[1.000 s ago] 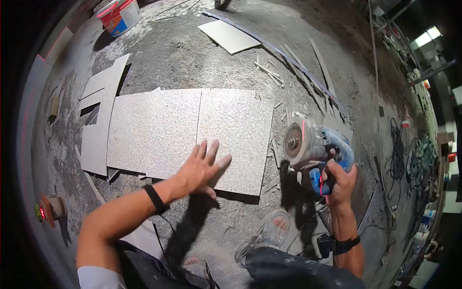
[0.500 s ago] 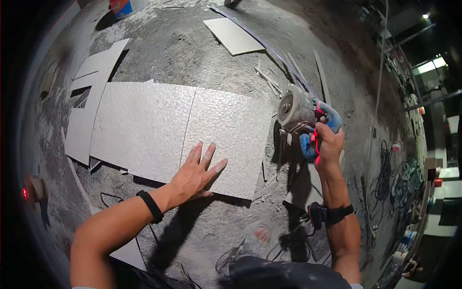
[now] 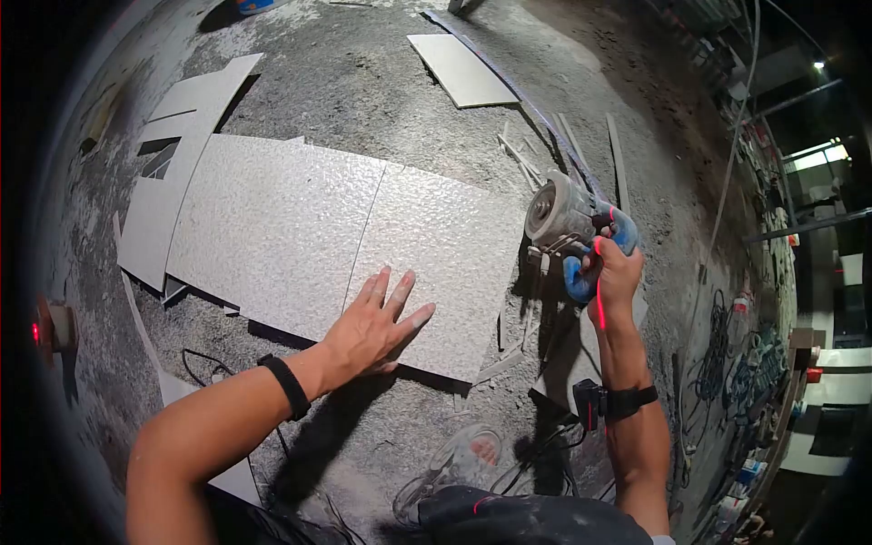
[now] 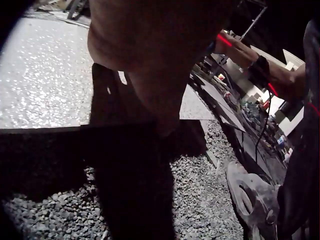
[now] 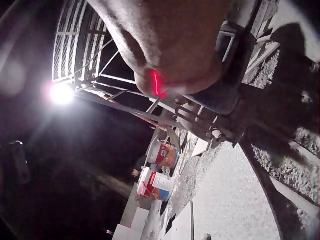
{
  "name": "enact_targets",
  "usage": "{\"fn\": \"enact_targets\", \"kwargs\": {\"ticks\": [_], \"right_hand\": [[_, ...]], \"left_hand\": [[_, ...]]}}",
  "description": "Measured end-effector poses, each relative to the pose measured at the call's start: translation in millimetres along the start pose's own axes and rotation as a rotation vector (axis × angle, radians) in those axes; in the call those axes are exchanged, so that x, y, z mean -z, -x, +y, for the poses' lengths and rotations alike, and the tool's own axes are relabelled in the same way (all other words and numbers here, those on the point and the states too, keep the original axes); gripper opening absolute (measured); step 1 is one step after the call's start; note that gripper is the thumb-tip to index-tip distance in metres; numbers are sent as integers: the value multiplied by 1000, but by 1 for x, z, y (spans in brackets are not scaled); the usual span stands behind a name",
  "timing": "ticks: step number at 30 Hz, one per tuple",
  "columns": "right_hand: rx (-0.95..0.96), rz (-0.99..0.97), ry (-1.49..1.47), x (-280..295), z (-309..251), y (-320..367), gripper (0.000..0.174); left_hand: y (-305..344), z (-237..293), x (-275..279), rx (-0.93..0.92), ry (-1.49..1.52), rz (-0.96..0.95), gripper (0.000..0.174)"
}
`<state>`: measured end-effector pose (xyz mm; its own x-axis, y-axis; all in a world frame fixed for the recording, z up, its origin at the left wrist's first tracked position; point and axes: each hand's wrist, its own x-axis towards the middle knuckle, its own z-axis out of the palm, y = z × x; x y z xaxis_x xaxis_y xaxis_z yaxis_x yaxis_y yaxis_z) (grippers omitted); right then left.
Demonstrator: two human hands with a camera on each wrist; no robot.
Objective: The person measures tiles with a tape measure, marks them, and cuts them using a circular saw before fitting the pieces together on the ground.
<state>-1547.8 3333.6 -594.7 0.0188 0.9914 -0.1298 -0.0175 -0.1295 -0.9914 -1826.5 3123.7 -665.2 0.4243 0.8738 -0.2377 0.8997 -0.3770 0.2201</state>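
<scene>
My left hand [image 3: 374,320] rests palm down near the front edge of a large pale speckled tile [image 3: 282,213], its fingers spread across a thin dark line that runs over the surface. In the left wrist view this hand [image 4: 145,55] is a dark shape over the tile's edge. My right hand [image 3: 618,282] grips the blue handle of a dusty handheld tile saw [image 3: 572,213], forefinger curled at the trigger side. Its round disc [image 3: 544,211] faces left, right beside the tile's right end. In the right wrist view the hand hides most of the saw.
A notched tile piece [image 3: 168,195] adjoins the left end. Another tile [image 3: 461,73] lies farther back beside a long straight strip [image 3: 545,118]. Narrow offcuts [image 3: 520,159] litter the gritty floor. Cables [image 3: 718,350] lie at right, a sandalled foot [image 3: 477,450] in front. Buckets [image 5: 156,182] stand beyond.
My right hand has brought the saw forward and left, closer to the tile's right end. The left hand stays on the tile while the head view shifts.
</scene>
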Motion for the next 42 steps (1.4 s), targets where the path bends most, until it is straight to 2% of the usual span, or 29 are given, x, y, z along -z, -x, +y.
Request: {"fn": "enact_targets", "kwargs": {"ticks": [7, 9, 12, 13, 15, 28, 30, 42], "right_hand": [[17, 13, 13, -7, -5, 4, 41], [25, 21, 44, -4, 2, 0, 20], [11, 32, 52, -5, 2, 1, 15], [10, 29, 56, -5, 1, 1, 15], [-31, 32, 12, -5, 0, 1, 37], [2, -5, 40, -9, 1, 3, 42], [41, 13, 92, -14, -1, 5, 24], [78, 34, 125, -15, 3, 4, 10]], "left_hand": [[0, 0, 0, 5, 2, -23, 107], [0, -1, -1, 6, 6, -19, 107], [1, -1, -3, 5, 3, 0, 106], [1, -1, -2, 3, 3, 2, 106], [1, -1, -2, 4, 11, 7, 106], [2, -3, -5, -1, 6, 24, 104], [3, -3, -5, -3, 11, 26, 104], [3, -4, -7, -4, 36, 43, 102]]}}
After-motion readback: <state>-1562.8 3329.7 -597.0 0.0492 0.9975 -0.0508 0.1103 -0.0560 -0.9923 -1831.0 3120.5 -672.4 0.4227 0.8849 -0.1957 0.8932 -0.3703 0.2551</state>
